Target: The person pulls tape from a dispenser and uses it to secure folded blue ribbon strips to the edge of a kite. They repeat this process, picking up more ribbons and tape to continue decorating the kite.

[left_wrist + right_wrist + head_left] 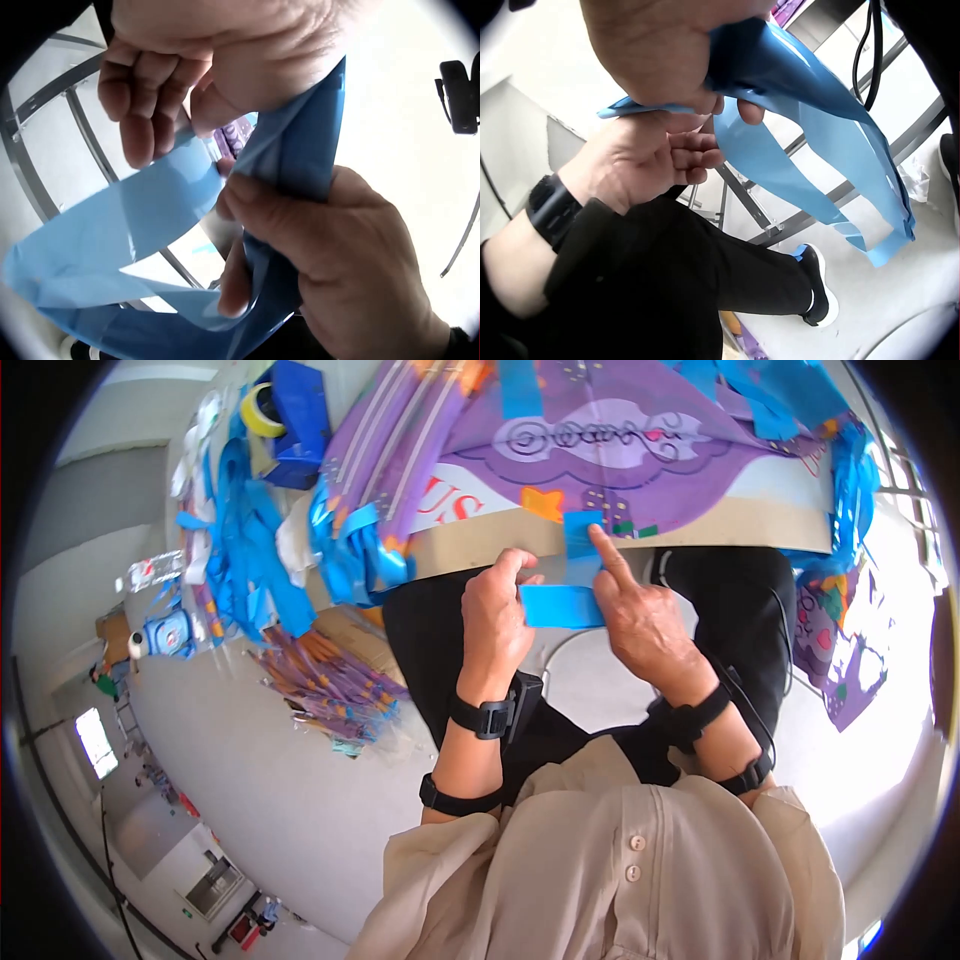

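Observation:
A wide blue ribbon (pixel 563 606) runs between my hands in the head view. My right hand (pixel 645 625) grips it, with the index finger stretched up to the blue strip (pixel 583 535) at the table's front edge. Thumb and fingers close round the folded ribbon (pixel 292 150) in the left wrist view. My left hand (pixel 495 615) stands beside the ribbon's left end, its fingers loosely bent. Below the hands the ribbon (pixel 825 202) hangs in a long loop. A purple printed sheet (pixel 600 460) with orange shapes lies on the table (pixel 750 525) just beyond.
Bunches of blue ribbon (pixel 240 540) hang at the table's left, near a blue tape dispenser (pixel 295 425). Purple bundles (pixel 330 680) lie on the floor to the left. Metal table legs (pixel 750 202) stand beneath. Another purple sheet (pixel 850 645) hangs at the right.

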`<action>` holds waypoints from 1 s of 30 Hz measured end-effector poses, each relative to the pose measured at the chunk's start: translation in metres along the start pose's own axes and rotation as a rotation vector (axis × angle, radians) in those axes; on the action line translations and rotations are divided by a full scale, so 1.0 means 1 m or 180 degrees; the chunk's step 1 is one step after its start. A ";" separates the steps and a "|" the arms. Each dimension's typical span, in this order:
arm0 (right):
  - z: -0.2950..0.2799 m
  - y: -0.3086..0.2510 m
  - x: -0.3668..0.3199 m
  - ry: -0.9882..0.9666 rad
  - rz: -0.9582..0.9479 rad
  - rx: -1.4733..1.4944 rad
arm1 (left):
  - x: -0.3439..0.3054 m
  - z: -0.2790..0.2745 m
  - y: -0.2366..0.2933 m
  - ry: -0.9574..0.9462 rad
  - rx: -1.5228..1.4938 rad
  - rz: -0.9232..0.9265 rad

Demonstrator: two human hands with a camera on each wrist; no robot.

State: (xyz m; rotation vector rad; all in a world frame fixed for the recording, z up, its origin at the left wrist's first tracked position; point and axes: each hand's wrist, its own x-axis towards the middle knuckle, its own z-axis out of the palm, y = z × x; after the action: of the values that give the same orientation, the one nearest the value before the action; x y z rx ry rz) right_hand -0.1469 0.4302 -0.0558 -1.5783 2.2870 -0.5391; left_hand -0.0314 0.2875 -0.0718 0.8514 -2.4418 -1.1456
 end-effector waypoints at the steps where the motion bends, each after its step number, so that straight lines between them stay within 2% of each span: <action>1: -0.001 -0.001 0.000 -0.0007 -0.0015 -0.0035 | 0.003 -0.021 0.005 0.0128 0.0215 -0.0427; 2: 0.000 -0.002 0.000 -0.0020 -0.0013 -0.0077 | 0.007 -0.043 0.005 0.0365 -0.0305 -0.0874; 4: 0.002 -0.005 0.000 -0.0081 -0.0006 -0.0092 | 0.026 -0.088 -0.008 0.1277 -0.0387 -0.0368; 5: 0.002 -0.006 -0.001 -0.0185 0.0081 -0.0156 | 0.039 -0.112 -0.012 0.1600 -0.0096 -0.0416; 6: 0.002 -0.007 -0.001 -0.0165 0.0047 -0.0145 | 0.055 -0.133 -0.028 0.1889 -0.0144 -0.0148; 7: 0.001 -0.008 -0.001 -0.0226 0.0086 -0.0179 | 0.072 -0.153 -0.038 0.2097 -0.0075 -0.0408; 9: 0.002 -0.008 -0.001 -0.0257 0.0118 -0.0209 | 0.111 -0.181 -0.063 0.2445 0.0223 -0.0330; 11: 0.001 -0.012 -0.001 -0.0265 0.0151 -0.0218 | 0.144 -0.208 -0.085 0.2259 0.0234 -0.0747; 12: 0.000 -0.014 0.000 -0.0297 0.0199 -0.0231 | 0.158 -0.214 -0.087 0.2273 0.0239 -0.0731; 14: 0.000 -0.014 0.000 -0.0320 0.0210 -0.0244 | 0.176 -0.224 -0.086 0.1811 -0.0276 -0.2013; 21: 0.003 -0.013 0.000 -0.0300 0.0204 -0.0303 | 0.193 -0.236 -0.091 0.1411 -0.0683 -0.2346; 23: 0.003 -0.013 0.000 -0.0310 0.0217 -0.0315 | 0.195 -0.241 -0.097 0.1218 -0.1341 -0.2276; 24: 0.003 -0.013 0.000 -0.0324 0.0232 -0.0327 | 0.194 -0.242 -0.094 0.1217 -0.1341 -0.2274; 26: 0.004 -0.013 0.000 -0.0303 0.0227 -0.0325 | 0.195 -0.244 -0.088 0.1408 -0.2040 -0.2361; 30: 0.003 -0.014 0.000 -0.0338 0.0249 -0.0354 | 0.185 -0.244 -0.085 0.1301 -0.1752 -0.2524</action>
State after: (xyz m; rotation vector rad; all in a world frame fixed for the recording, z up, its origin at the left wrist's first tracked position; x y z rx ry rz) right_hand -0.1339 0.4249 -0.0514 -1.5208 2.3228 -0.3059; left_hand -0.0190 -0.0160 0.0211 1.7001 -1.3498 -1.5737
